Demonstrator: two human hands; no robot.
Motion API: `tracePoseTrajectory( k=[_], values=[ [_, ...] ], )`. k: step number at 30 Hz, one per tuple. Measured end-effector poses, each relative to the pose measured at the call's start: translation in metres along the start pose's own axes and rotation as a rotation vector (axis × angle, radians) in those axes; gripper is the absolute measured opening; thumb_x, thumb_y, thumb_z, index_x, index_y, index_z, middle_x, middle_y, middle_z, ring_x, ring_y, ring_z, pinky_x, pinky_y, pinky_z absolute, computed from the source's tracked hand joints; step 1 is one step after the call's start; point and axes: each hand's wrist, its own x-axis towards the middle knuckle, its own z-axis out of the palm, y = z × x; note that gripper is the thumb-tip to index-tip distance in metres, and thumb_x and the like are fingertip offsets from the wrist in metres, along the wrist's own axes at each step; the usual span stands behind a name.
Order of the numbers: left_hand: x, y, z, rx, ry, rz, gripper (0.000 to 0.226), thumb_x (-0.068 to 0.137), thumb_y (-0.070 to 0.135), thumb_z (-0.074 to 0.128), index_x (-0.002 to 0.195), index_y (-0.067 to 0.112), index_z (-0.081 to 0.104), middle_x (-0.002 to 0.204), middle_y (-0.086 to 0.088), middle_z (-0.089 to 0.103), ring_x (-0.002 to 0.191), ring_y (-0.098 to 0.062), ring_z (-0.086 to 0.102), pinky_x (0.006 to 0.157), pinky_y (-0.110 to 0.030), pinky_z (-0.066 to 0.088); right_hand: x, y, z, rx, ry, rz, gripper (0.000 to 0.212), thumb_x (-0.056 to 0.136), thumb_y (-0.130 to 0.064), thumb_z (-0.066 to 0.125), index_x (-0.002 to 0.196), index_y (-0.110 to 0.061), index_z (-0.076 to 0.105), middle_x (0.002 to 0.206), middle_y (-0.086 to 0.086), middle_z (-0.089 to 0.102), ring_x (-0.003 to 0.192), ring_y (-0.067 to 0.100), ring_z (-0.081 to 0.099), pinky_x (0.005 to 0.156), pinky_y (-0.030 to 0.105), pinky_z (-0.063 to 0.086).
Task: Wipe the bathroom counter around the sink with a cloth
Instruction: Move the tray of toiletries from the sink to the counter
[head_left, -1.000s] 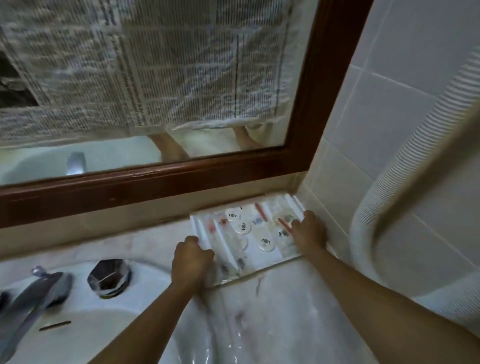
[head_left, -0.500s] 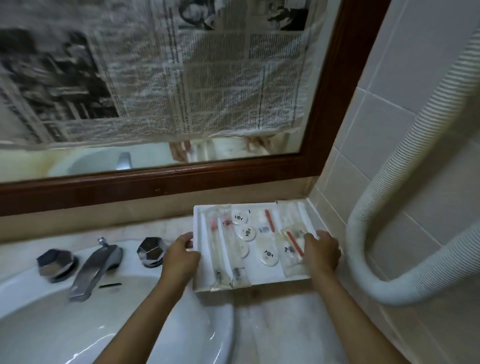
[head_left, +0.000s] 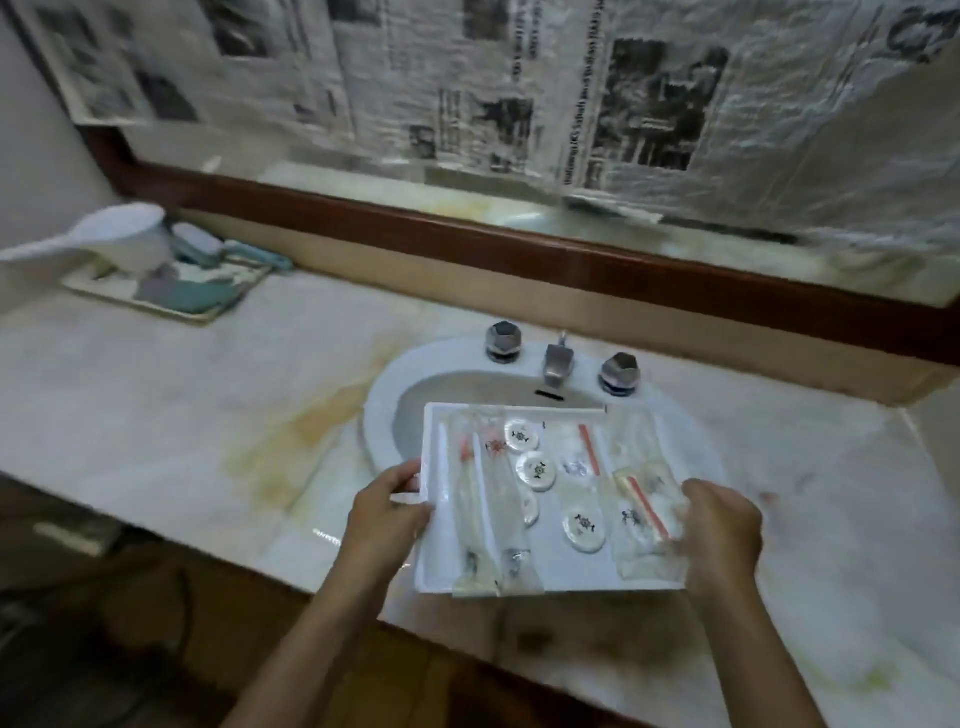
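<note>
Clearing step: my left grip (head_left: 384, 512) and right grip (head_left: 719, 525) clamp the ends of the toiletry tray (head_left: 571, 584), held over the sink (head_left: 395, 384). Next, I judge, it wants setting down level on the stained desk (head_left: 182, 405) at nine o'clock. I can make out no cloth.

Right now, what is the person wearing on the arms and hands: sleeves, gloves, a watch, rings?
Nothing that shows. The left hand and right hand are ungloved; no rings visible on the fingers, though the picture is blurred. The left forearm and right forearm are bare to the frame's edge: no sleeve, watch or band.
</note>
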Motion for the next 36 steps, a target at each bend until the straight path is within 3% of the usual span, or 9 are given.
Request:
tracePoseTrajectory(
  k=[4,8,14,20,24,29,32,34,36],
  values=[
    [-0.026,-0.027,-0.103,-0.109,0.136,-0.044,0.042,0.080,-0.001,0.060,0.118,0.017,0.063,0.101,0.003,0.063,0.083,-0.017,0.067,0.061,-0.024,0.052,-0.074,0.006,0.072,-0.105,-0.114,-0.040,0.018,0.081,-0.010,0.052,0.064,-0.007,0.052,0.069,0.011,0.052,0.069,0.030,0.047,0.064,0.038,0.037],
    [-0.048,-0.046,-0.191,-0.196,0.264,-0.052,0.042,0.084,-0.013,0.055,0.115,0.014,0.061,0.102,-0.004,0.067,0.084,-0.014,0.068,0.054,-0.016,0.051,-0.139,0.004,0.141,-0.157,-0.231,-0.097,0.022,0.082,-0.011,0.052,0.060,-0.007,0.051,0.067,0.014,0.054,0.069,0.034,0.052,0.066,0.043,0.042],
    [-0.059,-0.071,-0.294,-0.290,0.467,-0.091,0.038,0.085,-0.010,0.058,0.111,0.018,0.064,0.100,-0.006,0.068,0.088,-0.018,0.067,0.065,-0.026,0.051,-0.216,-0.013,0.240,-0.156,-0.395,-0.130,0.017,0.080,-0.011,0.054,0.065,-0.005,0.053,0.070,0.013,0.053,0.067,0.028,0.047,0.063,0.037,0.036],
    [-0.031,-0.090,-0.381,-0.337,0.595,-0.131,0.036,0.085,-0.010,0.058,0.108,0.017,0.065,0.099,-0.006,0.070,0.091,-0.020,0.067,0.068,-0.029,0.051,-0.269,-0.026,0.345,-0.183,-0.519,-0.221,0.019,0.083,-0.006,0.055,0.087,0.011,0.059,0.082,0.024,0.053,0.075,0.036,0.049,0.068,0.038,0.040],
    [0.005,-0.096,-0.440,-0.350,0.675,-0.155,0.035,0.086,-0.010,0.057,0.095,0.022,0.064,0.091,-0.004,0.069,0.087,-0.018,0.066,0.069,-0.030,0.051,-0.294,-0.030,0.422,-0.229,-0.592,-0.239,0.012,0.082,-0.008,0.055,0.079,0.002,0.061,0.080,0.017,0.055,0.071,0.027,0.046,0.066,0.034,0.035],
    [0.068,-0.101,-0.506,-0.343,0.704,-0.210,0.037,0.086,-0.010,0.056,0.112,0.016,0.063,0.098,-0.007,0.070,0.094,-0.024,0.066,0.079,-0.039,0.055,-0.313,-0.040,0.519,-0.223,-0.644,-0.211,0.016,0.082,-0.008,0.055,0.084,0.008,0.059,0.072,0.011,0.051,0.066,0.026,0.043,0.057,0.033,0.032],
    [0.103,-0.101,-0.536,-0.352,0.744,-0.247,0.037,0.087,-0.010,0.053,0.107,0.021,0.062,0.096,-0.004,0.068,0.092,-0.021,0.065,0.073,-0.034,0.053,-0.321,-0.051,0.575,-0.219,-0.703,-0.196,0.014,0.083,-0.009,0.055,0.081,0.005,0.060,0.075,0.010,0.053,0.073,0.026,0.046,0.067,0.036,0.042],
    [0.127,-0.100,-0.556,-0.353,0.774,-0.280,0.038,0.088,-0.010,0.052,0.106,0.022,0.062,0.097,-0.004,0.068,0.092,-0.021,0.065,0.078,-0.037,0.055,-0.327,-0.060,0.611,-0.245,-0.745,-0.217,0.010,0.085,-0.009,0.055,0.079,-0.007,0.063,0.080,0.008,0.057,0.080,0.028,0.051,0.079,0.041,0.048],
    [0.149,-0.102,-0.574,-0.364,0.771,-0.316,0.038,0.087,-0.009,0.053,0.115,0.016,0.061,0.103,-0.006,0.069,0.096,-0.023,0.065,0.084,-0.043,0.056,-0.329,-0.066,0.645,-0.282,-0.775,-0.254,0.010,0.086,-0.010,0.055,0.082,-0.013,0.063,0.086,0.008,0.060,0.085,0.028,0.053,0.082,0.040,0.046]
  ],
)
